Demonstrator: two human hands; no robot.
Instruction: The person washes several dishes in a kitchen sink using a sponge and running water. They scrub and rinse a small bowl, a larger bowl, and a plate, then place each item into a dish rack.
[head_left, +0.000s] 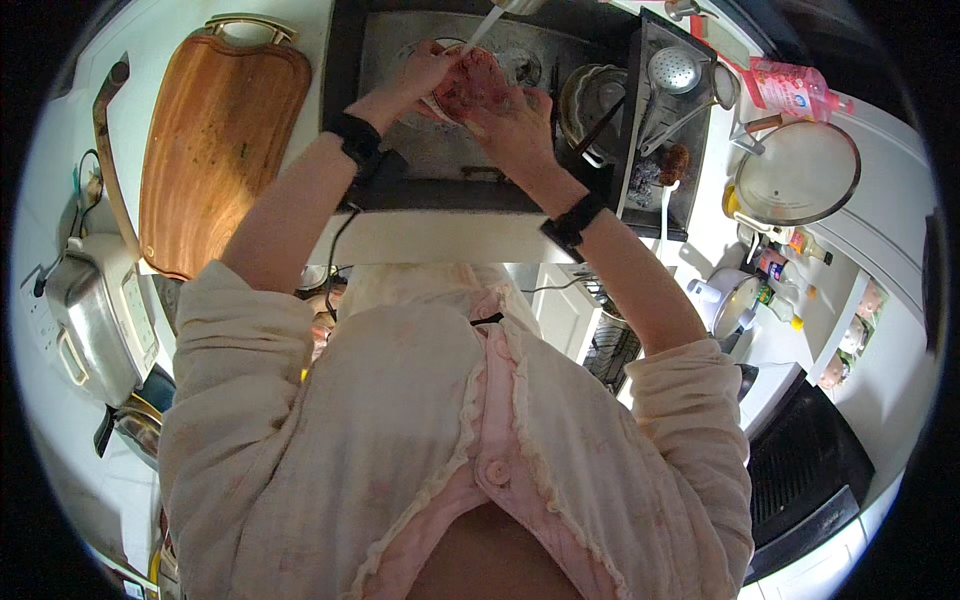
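Both hands are over a dark sink (442, 154), around a wet red piece that looks like raw meat (474, 81). Water (484, 28) runs from the faucet (519, 6) onto it. My left hand (429, 71) grips the red piece at its left side. On the lower right side, my right hand (514, 120) curls its fingers against it. A pale edge shows at the lower left of the meat; I cannot tell whether it is fat or a bowl's rim. Each wrist wears a black band.
Stacked bowls (589, 94) stand in the sink's right side. Beside them a dark tray (679, 199) holds a skimmer (675, 70), steel wool (643, 180) and a brown scrubber (673, 163). A glass lid (799, 172) and a pink bottle (787, 88) are rightward. A wooden cutting board (225, 142) lies left.
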